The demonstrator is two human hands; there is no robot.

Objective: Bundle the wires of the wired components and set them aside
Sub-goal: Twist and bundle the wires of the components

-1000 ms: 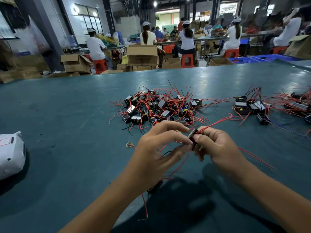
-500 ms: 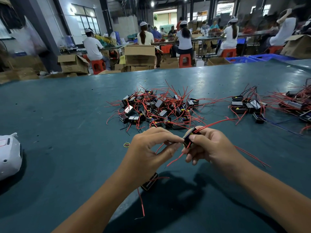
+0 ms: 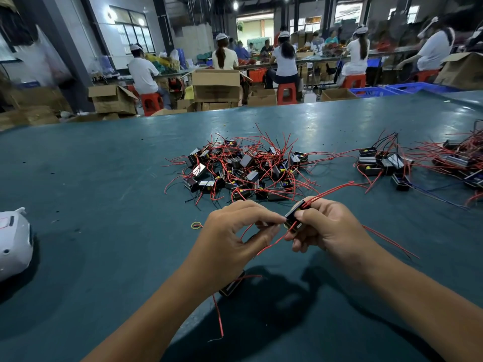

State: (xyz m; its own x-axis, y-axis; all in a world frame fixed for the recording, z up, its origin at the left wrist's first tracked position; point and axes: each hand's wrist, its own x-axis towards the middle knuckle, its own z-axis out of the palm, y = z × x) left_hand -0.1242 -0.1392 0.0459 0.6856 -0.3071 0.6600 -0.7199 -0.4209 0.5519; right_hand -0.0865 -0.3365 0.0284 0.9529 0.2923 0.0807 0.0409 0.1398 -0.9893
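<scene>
My right hand [image 3: 325, 227] grips a small black wired component [image 3: 294, 216] just above the green table [image 3: 104, 192]. Its red wires [image 3: 337, 188] run up and to the right, and one loops down between my hands. My left hand [image 3: 235, 231] pinches a red wire right beside the component. A heap of black components with loose red wires [image 3: 243, 168] lies just beyond my hands. Another component [image 3: 231, 286] lies on the table under my left wrist, its red wire trailing towards me. A yellow rubber band [image 3: 196, 225] lies left of my left hand.
A smaller group of components [image 3: 384, 163] and a tangled pile [image 3: 460, 160] lie at the right. A white device [image 3: 13, 241] sits at the table's left edge. Beyond the table are cardboard boxes [image 3: 215, 84], red stools and seated workers.
Both hands have stayed in place over the table. The component has turned a little in my right hand and the red wire between my hands now hangs in a lower loop.
</scene>
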